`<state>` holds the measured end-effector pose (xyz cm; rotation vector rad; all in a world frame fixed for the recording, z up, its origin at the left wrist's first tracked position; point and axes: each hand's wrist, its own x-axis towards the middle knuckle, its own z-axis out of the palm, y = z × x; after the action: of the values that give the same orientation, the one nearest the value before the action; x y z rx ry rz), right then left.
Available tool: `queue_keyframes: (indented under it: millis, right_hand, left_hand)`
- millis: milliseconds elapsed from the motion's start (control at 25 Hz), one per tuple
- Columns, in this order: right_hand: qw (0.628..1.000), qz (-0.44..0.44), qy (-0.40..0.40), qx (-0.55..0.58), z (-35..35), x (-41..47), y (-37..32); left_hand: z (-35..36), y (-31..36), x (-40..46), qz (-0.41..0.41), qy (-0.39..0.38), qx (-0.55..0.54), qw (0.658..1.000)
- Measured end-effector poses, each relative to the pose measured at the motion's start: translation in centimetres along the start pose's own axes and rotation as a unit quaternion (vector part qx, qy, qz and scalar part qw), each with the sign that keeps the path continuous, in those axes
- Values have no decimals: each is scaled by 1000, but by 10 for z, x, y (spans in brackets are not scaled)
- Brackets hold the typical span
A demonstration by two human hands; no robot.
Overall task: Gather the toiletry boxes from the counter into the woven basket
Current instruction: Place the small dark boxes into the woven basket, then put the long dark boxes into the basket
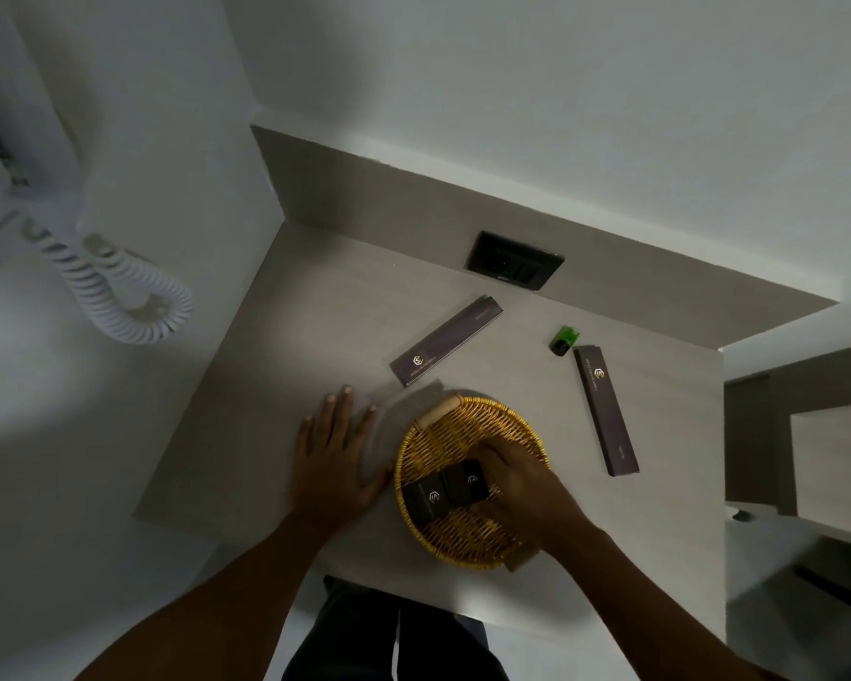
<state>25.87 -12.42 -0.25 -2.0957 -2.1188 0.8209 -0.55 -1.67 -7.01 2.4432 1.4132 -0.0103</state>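
A round woven basket (463, 425) sits near the front of the grey counter (315, 312). Two small dark boxes lie inside it: one (428, 498) at the left, and one (465, 481) beside it. My right hand (522, 489) reaches into the basket with its fingers on the second small box. My left hand (332, 454) lies flat on the counter just left of the basket, fingers spread. A long dark box (445, 340) lies on the counter behind the basket. Another long dark box (605, 410) lies to the basket's right.
A small green and black object (563, 340) stands near the right long box. A dark socket plate (514, 260) is set in the backsplash. A white coiled cord (114, 297) hangs on the left wall. The counter's front edge is close to my body.
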Motion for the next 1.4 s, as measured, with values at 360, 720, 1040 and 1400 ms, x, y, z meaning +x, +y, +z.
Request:
queue_keyframes:
  millis: [360, 720, 1040, 1400]
  right_hand:
    - [900, 409, 123, 90, -69, 25, 123]
    - [776, 403, 269, 403, -74, -6, 53]
    - [845, 402, 210, 283, -21, -26, -15]
    - [863, 471, 147, 106, -5, -36, -21]
  left_hand:
    - [1, 1, 0, -5, -2, 6, 1000]
    - [0, 0, -1, -2, -7, 9, 1000]
    - [-7, 3, -2, 3, -13, 14, 1000]
    - [-4, 0, -2, -2, -19, 16, 1000]
